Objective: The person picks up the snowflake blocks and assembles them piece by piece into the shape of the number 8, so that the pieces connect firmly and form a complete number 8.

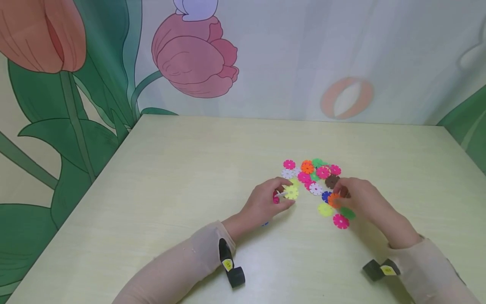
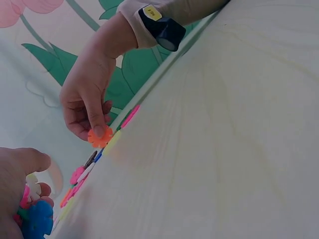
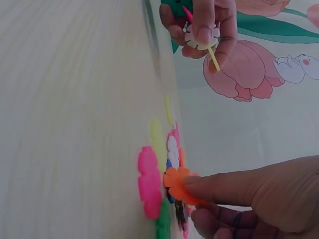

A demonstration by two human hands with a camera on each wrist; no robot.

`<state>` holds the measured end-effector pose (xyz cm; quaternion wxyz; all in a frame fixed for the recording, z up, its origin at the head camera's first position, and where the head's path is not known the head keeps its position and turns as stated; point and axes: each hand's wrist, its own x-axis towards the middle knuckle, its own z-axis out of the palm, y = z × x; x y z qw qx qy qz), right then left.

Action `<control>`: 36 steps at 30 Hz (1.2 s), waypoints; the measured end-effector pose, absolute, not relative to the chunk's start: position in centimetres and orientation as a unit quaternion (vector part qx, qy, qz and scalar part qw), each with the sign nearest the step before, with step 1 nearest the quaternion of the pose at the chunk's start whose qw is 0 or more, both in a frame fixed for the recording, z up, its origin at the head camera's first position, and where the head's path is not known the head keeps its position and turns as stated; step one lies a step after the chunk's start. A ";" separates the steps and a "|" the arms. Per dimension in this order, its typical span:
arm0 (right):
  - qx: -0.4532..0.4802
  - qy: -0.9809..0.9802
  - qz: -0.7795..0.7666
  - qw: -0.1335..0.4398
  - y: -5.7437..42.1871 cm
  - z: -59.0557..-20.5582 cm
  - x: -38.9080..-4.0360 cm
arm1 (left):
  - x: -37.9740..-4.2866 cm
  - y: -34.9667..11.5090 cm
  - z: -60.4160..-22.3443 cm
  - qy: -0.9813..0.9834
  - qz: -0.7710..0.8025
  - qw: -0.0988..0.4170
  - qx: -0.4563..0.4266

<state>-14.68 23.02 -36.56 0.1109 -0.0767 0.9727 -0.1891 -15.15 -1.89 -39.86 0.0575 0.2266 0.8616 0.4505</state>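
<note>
My left hand (image 1: 262,197) grips a small cluster of joined snowflake discs above the table. A yellow disc (image 1: 291,193) sticks out at its fingertips, and a blue disc (image 2: 38,220) hangs below the palm. In the right wrist view, a white disc (image 3: 198,38) and a green disc (image 3: 175,7) belong to the same cluster. Between thumb and fingers, my right hand (image 1: 364,200) pinches an orange disc (image 3: 178,183), just over the loose pile. The two hands are apart. Part of the cluster is hidden behind the left fingers.
Loose discs lie in a scattered pile between and beyond the hands, among them a pink disc (image 1: 341,221), a white disc (image 1: 316,188) and a brown disc (image 1: 332,181). The pale table (image 1: 182,156) meets a wall (image 1: 281,63) painted with flowers.
</note>
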 end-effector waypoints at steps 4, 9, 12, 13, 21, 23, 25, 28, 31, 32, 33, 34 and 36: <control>-0.077 0.972 -0.198 0.104 22.9 -36.3 -14.5 | -15.1 -1.9 -40.0 0.862 0.448 0.053 0.229; -0.090 0.972 -0.206 0.068 22.3 -35.7 -14.0 | -15.1 -1.9 -40.0 0.864 0.446 0.051 0.228; -0.097 0.970 -0.217 0.051 21.7 -35.3 -13.6 | -15.0 -1.9 -39.9 0.865 0.446 0.051 0.227; -0.098 0.969 -0.221 0.048 21.5 -35.2 -13.4 | -15.0 -1.9 -39.9 0.865 0.446 0.051 0.225; -0.133 0.960 -0.246 0.009 19.6 -34.9 -12.2 | -15.1 -1.9 -39.9 0.867 0.445 0.059 0.215; -0.147 0.959 -0.240 -0.009 19.1 -35.0 -11.9 | -15.1 -1.8 -40.0 0.867 0.445 0.058 0.216; -0.159 0.960 -0.228 -0.025 18.6 -35.2 -11.7 | -15.1 -1.8 -40.0 0.866 0.446 0.055 0.220; -0.180 0.959 -0.213 -0.050 18.1 -35.4 -11.5 | -15.1 -1.8 -40.1 0.863 0.448 0.052 0.228; -0.197 0.957 -0.200 -0.074 17.8 -35.7 -11.3 | -15.1 -1.8 -40.2 0.861 0.449 0.052 0.234; -0.201 0.956 -0.197 -0.082 17.7 -35.8 -11.3 | -15.1 -1.8 -40.3 0.860 0.450 0.054 0.234; -0.204 0.955 -0.195 -0.086 17.7 -35.9 -11.2 | -15.1 -1.8 -40.3 0.859 0.452 0.056 0.234; -0.208 0.955 -0.192 -0.091 17.6 -36.0 -11.2 | -15.1 -1.8 -40.3 0.859 0.452 0.059 0.232; -0.212 0.954 -0.185 -0.100 17.4 -36.1 -11.1 | -15.1 -1.7 -40.2 0.859 0.454 0.066 0.227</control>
